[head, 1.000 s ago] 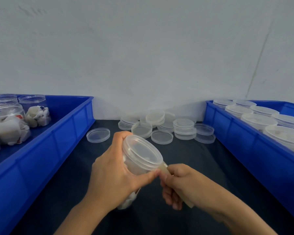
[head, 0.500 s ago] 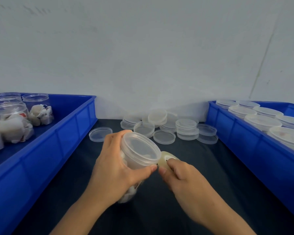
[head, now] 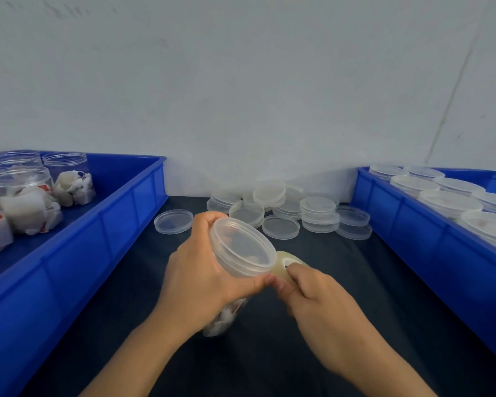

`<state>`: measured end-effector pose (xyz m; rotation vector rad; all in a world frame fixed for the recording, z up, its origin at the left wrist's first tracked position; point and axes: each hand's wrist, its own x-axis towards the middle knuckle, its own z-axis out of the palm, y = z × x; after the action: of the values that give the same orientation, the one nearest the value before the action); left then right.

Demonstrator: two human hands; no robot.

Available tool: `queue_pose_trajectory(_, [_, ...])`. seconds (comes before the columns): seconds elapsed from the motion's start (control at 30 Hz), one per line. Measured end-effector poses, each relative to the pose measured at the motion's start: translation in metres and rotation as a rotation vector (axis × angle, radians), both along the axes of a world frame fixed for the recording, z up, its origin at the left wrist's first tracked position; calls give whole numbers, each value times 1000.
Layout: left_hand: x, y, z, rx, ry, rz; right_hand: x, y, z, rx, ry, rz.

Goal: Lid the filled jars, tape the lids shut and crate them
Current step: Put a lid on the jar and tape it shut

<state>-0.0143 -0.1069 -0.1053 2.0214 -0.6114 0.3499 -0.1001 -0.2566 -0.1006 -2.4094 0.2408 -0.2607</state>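
My left hand (head: 201,276) grips a clear plastic jar (head: 226,316) filled with white wrapped pieces, tilted with its translucent lid (head: 242,246) facing me. The thumb presses at the lid's rim. My right hand (head: 318,305) holds a roll of clear tape (head: 287,262) against the right side of the lid, fingers curled round it. Both hands meet at the rim above the dark table (head: 327,282).
A blue crate (head: 103,224) on the left holds several open filled jars (head: 26,196). Another blue crate (head: 413,224) on the right holds several lidded jars (head: 447,200). Loose clear lids (head: 281,213) lie stacked at the back by the white wall.
The tape roll has come up from below the jar to its lid's right edge, and my right hand has closed in on the rim. The jar has stayed tilted in my left hand.
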Motion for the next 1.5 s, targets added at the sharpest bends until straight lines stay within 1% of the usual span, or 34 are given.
queue_pose_trajectory(0.13, [-10,-5,-1,37,-79,78,3,-1,-1,85,-13,-71])
queue_pose_trajectory(0.23, [-18,-8,3,44,-204,122,6,-2,1,165,-22,-77])
queue_pose_trajectory(0.33, [-22,-10,9,73,-311,162,7,-3,2,151,-71,-109])
queue_pose_trajectory(0.5, [-24,-10,16,109,-320,169,9,-5,2,129,-107,-143])
queue_pose_trajectory(0.8, [-27,-11,19,159,-385,157,13,-10,0,192,-116,-159])
queue_pose_trajectory(0.97, [-32,-10,22,117,-366,135,14,-13,1,292,-121,-126])
queue_pose_trajectory(1.17, [-32,-12,22,106,-362,138,14,-15,1,291,-145,-145])
queue_pose_trajectory(1.33, [-34,-14,25,104,-311,141,14,-11,-1,312,-146,-147])
queue_pose_trajectory(1.4, [-40,-12,23,75,-271,101,19,-16,0,354,-142,-157])
queue_pose_trajectory(1.47, [-61,-16,16,-29,-159,-21,24,-42,8,366,-180,-270])
queue_pose_trajectory(1.5, [-74,-20,16,-49,-127,-97,22,-59,13,381,-233,-353])
